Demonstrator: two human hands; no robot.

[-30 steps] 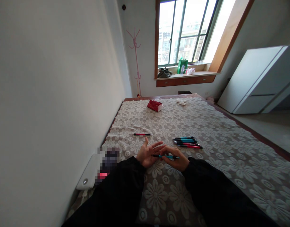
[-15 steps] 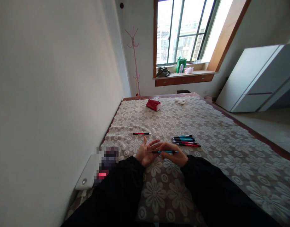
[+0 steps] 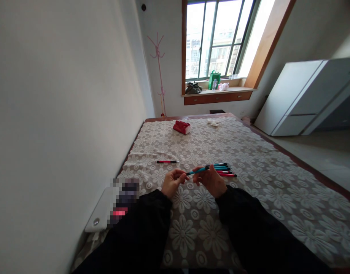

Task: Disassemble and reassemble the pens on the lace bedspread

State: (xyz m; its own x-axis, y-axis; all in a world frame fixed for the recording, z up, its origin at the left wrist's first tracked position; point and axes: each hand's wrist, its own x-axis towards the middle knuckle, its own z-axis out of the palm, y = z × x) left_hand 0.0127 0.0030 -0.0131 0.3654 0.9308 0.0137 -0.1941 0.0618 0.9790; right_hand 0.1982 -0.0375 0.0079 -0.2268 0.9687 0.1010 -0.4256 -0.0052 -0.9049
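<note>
My left hand (image 3: 172, 183) pinches the black left end of a blue pen (image 3: 197, 170) between thumb and fingers. The pen is held above the cloth, its right end tilted slightly up. Around that right end my right hand (image 3: 213, 182) is closed, with the thumb near the tip and the other fingers curled below. Just behind my right hand lie several blue pens (image 3: 223, 168) and red pens (image 3: 228, 174) side by side, partly hidden by it. A single red and black pen (image 3: 167, 161) rests beyond my left hand.
A floral cloth (image 3: 189, 232) covers the table. Farther back are a red tissue pack (image 3: 181, 127) and a crumpled white tissue (image 3: 213, 124). To the left, a white device (image 3: 98, 209) stands by the wall, beside a pixelated patch. Bags sit on the windowsill (image 3: 234, 91).
My left hand went from open, palm up, to pinching the pen's left end. The pen rose and tilted, and my right hand lifted slightly with it. The view shifted a little.
</note>
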